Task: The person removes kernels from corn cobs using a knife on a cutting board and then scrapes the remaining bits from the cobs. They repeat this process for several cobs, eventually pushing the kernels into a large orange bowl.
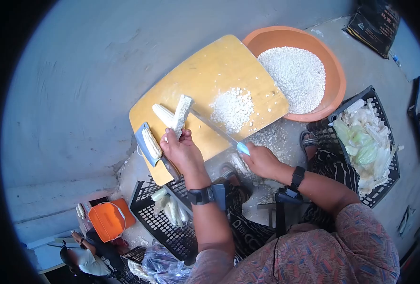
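My left hand (184, 149) is closed round the lower end of a white corn cob (182, 113), held tilted over the yellow board (191, 71). In my right hand (262, 161) is the light blue handle of a knife (217, 128), whose blade reaches toward the cob's upper part. Behind the held cob another white cob (162, 114) lies on the board. A cleaver (142, 137) rests at the board's left side with a cob (151, 143) on its blade. Cut kernels (232, 109) are heaped right of the knife.
An orange basin (333, 78) of kernels stands beyond the board's right end. Black crates hold husks (366, 137) at right and cobs (172, 210) at lower left. An orange bucket (107, 221) and another person (89, 260) are at lower left. A black bag (373, 28) lies upper right.
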The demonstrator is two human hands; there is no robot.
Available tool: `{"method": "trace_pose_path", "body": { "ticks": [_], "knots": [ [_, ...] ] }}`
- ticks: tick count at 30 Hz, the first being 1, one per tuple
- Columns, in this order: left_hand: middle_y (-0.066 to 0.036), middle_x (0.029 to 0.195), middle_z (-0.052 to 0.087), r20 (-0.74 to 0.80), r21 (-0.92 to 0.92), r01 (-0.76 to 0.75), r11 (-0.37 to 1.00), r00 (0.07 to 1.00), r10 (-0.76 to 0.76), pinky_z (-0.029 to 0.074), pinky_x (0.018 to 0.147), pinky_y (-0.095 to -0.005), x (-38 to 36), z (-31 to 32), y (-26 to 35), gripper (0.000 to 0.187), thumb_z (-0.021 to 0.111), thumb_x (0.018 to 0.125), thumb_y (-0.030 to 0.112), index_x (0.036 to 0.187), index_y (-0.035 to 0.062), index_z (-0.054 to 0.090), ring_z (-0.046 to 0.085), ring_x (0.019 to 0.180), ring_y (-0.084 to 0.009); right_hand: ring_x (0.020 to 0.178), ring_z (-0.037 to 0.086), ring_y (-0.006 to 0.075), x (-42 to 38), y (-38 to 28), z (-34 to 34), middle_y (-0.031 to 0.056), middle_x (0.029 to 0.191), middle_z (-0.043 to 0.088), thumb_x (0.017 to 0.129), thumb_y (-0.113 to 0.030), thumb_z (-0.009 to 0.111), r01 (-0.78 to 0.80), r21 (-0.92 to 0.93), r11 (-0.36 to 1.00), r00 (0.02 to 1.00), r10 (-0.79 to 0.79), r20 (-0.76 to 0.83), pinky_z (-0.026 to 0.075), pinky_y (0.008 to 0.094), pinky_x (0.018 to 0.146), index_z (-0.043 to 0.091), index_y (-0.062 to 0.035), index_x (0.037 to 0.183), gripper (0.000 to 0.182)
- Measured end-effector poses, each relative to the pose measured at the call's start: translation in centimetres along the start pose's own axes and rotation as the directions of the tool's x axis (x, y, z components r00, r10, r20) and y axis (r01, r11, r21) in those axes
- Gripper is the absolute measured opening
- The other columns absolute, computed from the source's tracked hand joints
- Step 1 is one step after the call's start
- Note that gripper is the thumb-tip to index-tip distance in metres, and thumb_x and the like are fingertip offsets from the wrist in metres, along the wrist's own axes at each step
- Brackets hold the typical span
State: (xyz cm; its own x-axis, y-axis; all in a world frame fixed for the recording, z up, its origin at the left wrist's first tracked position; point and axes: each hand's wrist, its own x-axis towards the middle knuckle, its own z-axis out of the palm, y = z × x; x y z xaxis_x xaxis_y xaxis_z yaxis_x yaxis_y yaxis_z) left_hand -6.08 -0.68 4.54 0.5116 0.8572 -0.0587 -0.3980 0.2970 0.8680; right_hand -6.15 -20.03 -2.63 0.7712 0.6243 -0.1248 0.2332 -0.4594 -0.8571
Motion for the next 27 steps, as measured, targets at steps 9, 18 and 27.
{"method": "trace_pose_path", "body": {
  "ticks": [9,18,27],
  "knots": [
    [-0.010,0.086,0.053,0.064,-0.008,0.031,0.999,0.997,-0.031,0.044,0.059,-0.0280,-1.3,-0.4,0.7,0.017,0.051,0.091,0.016,0.092,0.0061,0.038,0.051,0.067,-0.0154,0.066,0.059,0.0401,-0.7,2.1,-1.5,0.0220,0.070,0.060,0.087,-0.021,0.051,-0.154,-0.286,0.946,0.987,0.158,-0.009,0.046,0.0489,0.061,0.048,0.0032,0.096,0.026],
    [-0.010,0.084,0.053,0.032,0.046,0.065,0.997,0.997,-0.066,0.043,0.059,-0.0278,-2.2,0.4,0.4,0.015,0.049,0.092,0.015,0.094,0.0060,0.037,0.050,0.067,-0.0147,0.075,0.060,0.0407,1.0,5.8,-7.4,0.0244,0.078,0.060,0.086,-0.023,0.053,-0.263,-0.323,0.909,0.948,0.181,-0.262,0.046,0.0484,0.066,0.049,0.0019,0.095,0.027],
    [-0.008,0.082,0.053,0.095,-0.014,0.128,0.992,0.988,-0.126,0.045,0.056,-0.0272,-3.0,1.6,-1.5,0.015,0.052,0.090,0.013,0.093,0.0076,0.038,0.050,0.065,-0.0139,0.075,0.061,0.0409,2.7,6.9,-11.0,0.0264,0.077,0.061,0.086,-0.025,0.052,-0.392,-0.339,0.855,0.882,0.244,-0.402,0.047,0.0483,0.068,0.049,0.0043,0.096,0.031]
  ]
}}
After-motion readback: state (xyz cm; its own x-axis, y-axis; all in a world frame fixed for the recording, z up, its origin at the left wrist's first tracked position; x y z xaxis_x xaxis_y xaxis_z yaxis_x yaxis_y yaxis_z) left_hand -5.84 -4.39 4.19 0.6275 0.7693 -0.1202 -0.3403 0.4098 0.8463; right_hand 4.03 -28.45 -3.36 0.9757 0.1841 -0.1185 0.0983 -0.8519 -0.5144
